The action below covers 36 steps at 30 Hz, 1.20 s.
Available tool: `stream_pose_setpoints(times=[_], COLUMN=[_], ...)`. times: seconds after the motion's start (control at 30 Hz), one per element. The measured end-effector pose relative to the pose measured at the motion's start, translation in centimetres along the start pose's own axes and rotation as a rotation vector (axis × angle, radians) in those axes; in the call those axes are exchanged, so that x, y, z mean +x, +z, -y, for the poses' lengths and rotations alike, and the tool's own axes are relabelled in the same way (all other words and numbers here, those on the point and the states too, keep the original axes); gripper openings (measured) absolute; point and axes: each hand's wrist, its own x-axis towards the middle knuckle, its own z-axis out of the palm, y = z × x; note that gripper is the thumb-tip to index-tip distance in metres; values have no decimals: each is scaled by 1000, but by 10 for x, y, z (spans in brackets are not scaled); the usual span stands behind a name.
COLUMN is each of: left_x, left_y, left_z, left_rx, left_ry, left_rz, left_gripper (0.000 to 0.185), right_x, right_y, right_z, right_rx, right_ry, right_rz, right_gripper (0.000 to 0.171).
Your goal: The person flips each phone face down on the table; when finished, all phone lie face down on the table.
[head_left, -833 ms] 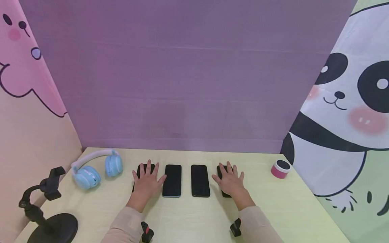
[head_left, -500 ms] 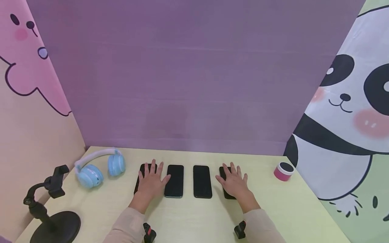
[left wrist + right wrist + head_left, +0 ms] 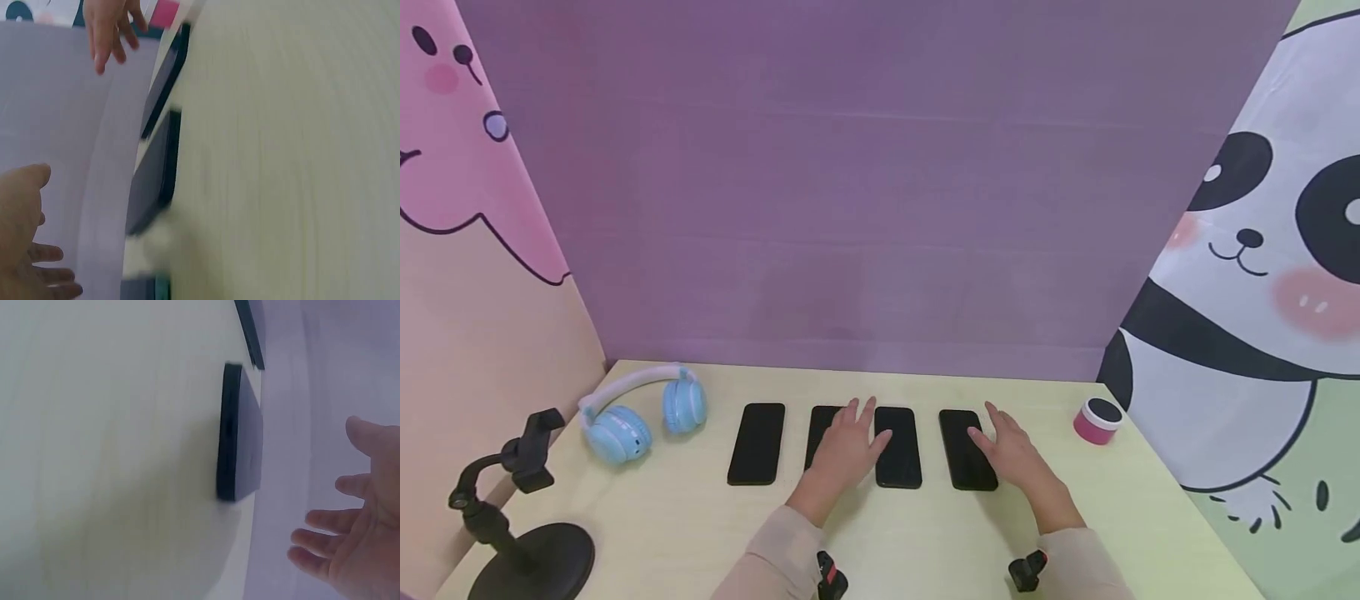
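Four black phones lie in a row on the pale table (image 3: 925, 542). The leftmost phone (image 3: 757, 443) lies uncovered. My left hand (image 3: 856, 423) hovers with fingers spread above the second phone (image 3: 822, 421), reaching toward the third phone (image 3: 898, 450). My right hand (image 3: 1000, 433) is open just right of the fourth phone (image 3: 966, 450), thumb at its edge. In the left wrist view the left hand (image 3: 25, 250) is clear of a phone (image 3: 153, 181). The right wrist view shows the right hand (image 3: 356, 544), fingers spread, beside a phone (image 3: 240, 431). Neither hand holds anything.
Blue headphones (image 3: 640, 412) lie at the table's back left. A black phone stand (image 3: 512, 517) is at the front left. A small pink container (image 3: 1097, 419) sits at the back right. A purple backdrop and cartoon side walls enclose the table.
Both hands have lifted off the outer phones and moved right. The left hand went from the first phone to the second; the right hand now sits beside the fourth.
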Motion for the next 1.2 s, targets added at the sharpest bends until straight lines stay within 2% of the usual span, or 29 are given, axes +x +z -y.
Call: stream_pose_setpoints(times=[0.23, 0.47, 0.67, 0.77, 0.93, 1.0, 1.2], left_x=[14, 24, 29, 31, 29, 27, 28], left_y=[26, 56, 74, 79, 86, 88, 93], left_z=[-34, -71, -92, -97, -100, -99, -99], left_rx=[25, -89, -184, -229, -288, -308, -333], left_ry=[41, 20, -32, -45, -111, -132, -126], left_rz=[-10, 43, 74, 85, 113, 118, 118], left_gripper=[59, 55, 53, 52, 51, 51, 48], right_x=[-4, -10, -10, -12, -13, -13, -11], right_y=[2, -1, 2, 4, 10, 12, 12], right_z=[-15, -24, -29, -28, -25, -24, -21], right_rx=[53, 73, 147, 210, 329, 346, 369], right_ry=[20, 53, 121, 142, 165, 173, 224], right_rz=[20, 25, 45, 38, 29, 30, 21], right_gripper=[68, 56, 52, 49, 45, 44, 40])
